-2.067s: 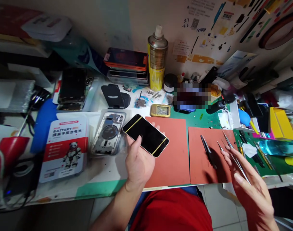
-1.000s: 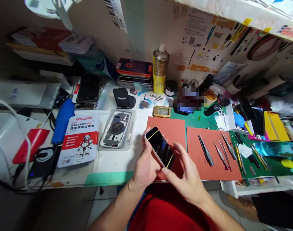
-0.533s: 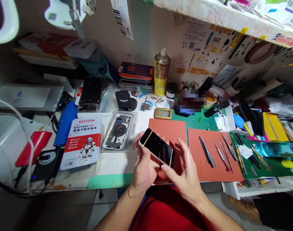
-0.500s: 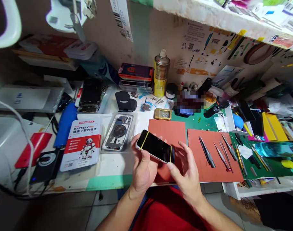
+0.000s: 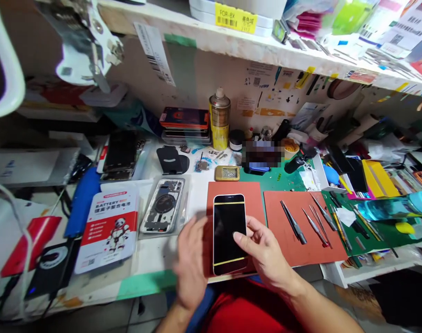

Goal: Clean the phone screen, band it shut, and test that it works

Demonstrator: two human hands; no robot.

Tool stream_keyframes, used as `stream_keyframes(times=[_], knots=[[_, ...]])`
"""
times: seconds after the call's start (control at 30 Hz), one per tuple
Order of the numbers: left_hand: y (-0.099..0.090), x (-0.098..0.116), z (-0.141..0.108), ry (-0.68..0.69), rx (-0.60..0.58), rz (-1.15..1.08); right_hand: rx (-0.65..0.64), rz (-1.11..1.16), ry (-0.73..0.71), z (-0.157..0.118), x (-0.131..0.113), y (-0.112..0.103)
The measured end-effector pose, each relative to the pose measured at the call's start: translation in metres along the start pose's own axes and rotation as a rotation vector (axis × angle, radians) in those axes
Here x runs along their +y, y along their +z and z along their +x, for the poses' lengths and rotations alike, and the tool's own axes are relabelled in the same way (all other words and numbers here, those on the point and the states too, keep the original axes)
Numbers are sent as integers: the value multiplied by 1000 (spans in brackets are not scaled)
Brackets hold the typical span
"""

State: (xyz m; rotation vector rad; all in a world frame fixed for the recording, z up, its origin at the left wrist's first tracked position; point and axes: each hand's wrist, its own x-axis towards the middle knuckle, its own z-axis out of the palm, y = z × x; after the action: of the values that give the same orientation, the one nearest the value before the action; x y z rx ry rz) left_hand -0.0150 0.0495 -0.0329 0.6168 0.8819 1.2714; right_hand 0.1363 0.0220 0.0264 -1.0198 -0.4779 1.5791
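Observation:
A phone (image 5: 229, 231) with a black screen and yellow bands near both ends is upright in view over the left orange mat (image 5: 254, 196). My right hand (image 5: 266, 249) grips its right side, thumb on the screen and fingers behind the edge. Just left of the phone, my left hand (image 5: 192, 259) is slightly blurred, with its fingers apart and holding nothing. Further left lies an opened phone body (image 5: 164, 206) with its inner parts showing. On the right orange mat (image 5: 276, 222) rest tweezers (image 5: 314, 224) and other slim tools.
A battery package (image 5: 108, 226), a blue tool (image 5: 82, 201) and cables are at the left. Behind stand a spray can (image 5: 220, 120), stacked phones (image 5: 185, 121) and a small gold tin (image 5: 227, 173). A cluttered shelf (image 5: 231, 44) overhangs the back.
The phone has turned from slanted to upright in view and sits lower. My left hand has let go of it and moved left. The camera view has shifted up.

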Motion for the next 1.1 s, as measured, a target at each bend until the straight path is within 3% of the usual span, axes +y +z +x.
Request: stream_keyframes(times=[0.1, 0.2, 0.47, 0.57, 0.67, 0.8, 1.1], knots=[[18, 20, 22, -444, -170, -207, -89, -121, 39, 7, 1, -2], [27, 27, 36, -573, -223, -365, -105, -193, 32, 13, 7, 3], [22, 19, 42, -570, -259, -488, -127, -349, -10, 6, 20, -7], [19, 17, 45, -580, -257, -487, -115, -391, 52, 3, 26, -12], [16, 13, 48, -574, -256, -485, -133, -368, 162, 5, 32, -16], [13, 11, 49, -537, -231, -452, -205, -300, 187, 9, 37, -22], [15, 10, 52, -431, -164, -438, -323, -191, 79, 16, 52, -44]])
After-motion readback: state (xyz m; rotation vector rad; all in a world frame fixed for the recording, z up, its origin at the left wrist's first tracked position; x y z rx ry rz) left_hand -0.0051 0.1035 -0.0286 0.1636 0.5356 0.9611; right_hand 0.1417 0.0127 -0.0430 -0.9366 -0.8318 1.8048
